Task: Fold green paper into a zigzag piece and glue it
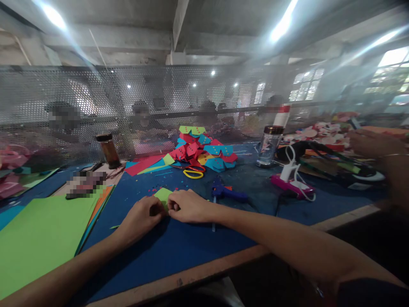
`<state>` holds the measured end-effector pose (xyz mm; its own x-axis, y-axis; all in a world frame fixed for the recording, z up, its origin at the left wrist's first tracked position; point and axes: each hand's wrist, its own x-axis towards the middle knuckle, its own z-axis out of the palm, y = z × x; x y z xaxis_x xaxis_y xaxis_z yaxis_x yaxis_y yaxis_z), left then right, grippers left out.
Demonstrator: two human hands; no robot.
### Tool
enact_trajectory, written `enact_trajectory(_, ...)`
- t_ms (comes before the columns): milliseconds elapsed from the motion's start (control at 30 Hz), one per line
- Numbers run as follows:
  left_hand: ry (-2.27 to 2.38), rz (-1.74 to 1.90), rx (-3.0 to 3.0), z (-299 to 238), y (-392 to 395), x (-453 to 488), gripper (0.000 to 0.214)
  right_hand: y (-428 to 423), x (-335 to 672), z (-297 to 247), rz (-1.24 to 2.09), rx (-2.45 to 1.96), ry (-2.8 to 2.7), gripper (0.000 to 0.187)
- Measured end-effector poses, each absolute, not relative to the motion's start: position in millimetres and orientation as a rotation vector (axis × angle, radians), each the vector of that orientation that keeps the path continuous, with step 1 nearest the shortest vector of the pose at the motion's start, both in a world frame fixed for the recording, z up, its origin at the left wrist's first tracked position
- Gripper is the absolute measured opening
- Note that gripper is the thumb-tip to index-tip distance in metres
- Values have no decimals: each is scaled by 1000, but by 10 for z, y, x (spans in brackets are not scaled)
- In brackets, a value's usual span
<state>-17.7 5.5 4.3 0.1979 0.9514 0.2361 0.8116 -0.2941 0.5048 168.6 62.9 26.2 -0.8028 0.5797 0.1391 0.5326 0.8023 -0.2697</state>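
Observation:
Both hands meet over a small piece of light green paper on the blue tabletop. The fingers of my left hand are curled closed at its near left edge. Beside it, my right hand is closed on the paper's near right side, knuckles up. Fingertips of both are partly hidden. Just right of my right hand lies a blue glue gun, a clear glue stick showing below my wrist. Beyond the hands rest yellow- and red-handled scissors and a pile of folded coloured paper pieces.
Large green sheets lie on the left, near a brown bottle. Rightward stand a clear bottle and a pink glue gun with a white cord. A co-worker's hand is at far right. A perforated screen runs behind.

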Motion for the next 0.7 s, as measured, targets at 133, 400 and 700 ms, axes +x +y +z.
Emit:
enact_trajectory(133,1670,754,2200,65,44,-158,11,623,1687,263,319,-872,-2772,10)
enact_trajectory(400,1653,725,2191,48,67,-187,11,624,1700,279,306,-869,-2799,8)
enact_trajectory(700,1603,694,2169,71,72,-225,13,656,1757,332,308,-885,-2842,8)
